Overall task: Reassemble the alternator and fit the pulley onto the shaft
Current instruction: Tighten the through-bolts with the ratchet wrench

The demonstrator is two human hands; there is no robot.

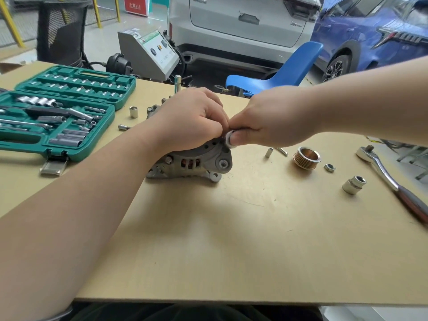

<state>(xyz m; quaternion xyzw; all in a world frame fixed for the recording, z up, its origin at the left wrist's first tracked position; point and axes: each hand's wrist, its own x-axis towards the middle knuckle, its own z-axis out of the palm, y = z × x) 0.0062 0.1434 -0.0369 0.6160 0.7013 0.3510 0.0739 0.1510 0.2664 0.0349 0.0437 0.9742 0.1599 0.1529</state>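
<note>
The grey alternator (pixel 199 162) lies on the tan board at mid-table, its copper windings showing through the slots. My left hand (pixel 190 119) rests on top of the alternator with curled fingers that hide its upper face. My right hand (pixel 266 121) meets the left one above the housing and pinches a small silver ring (pixel 229 139) at its fingertips. The copper-coloured grooved pulley (pixel 306 157) sits on the board to the right, apart from the alternator. A small nut (pixel 329 167) lies beside the pulley.
An open green socket set (pixel 58 112) fills the table's left. A ratchet wrench (pixel 391 179) lies at the right edge, a large socket (pixel 354 184) near it. Small sockets (pixel 133 111) and bits (pixel 269 152) are scattered about. A blue chair (pixel 278 72) and parked cars stand beyond.
</note>
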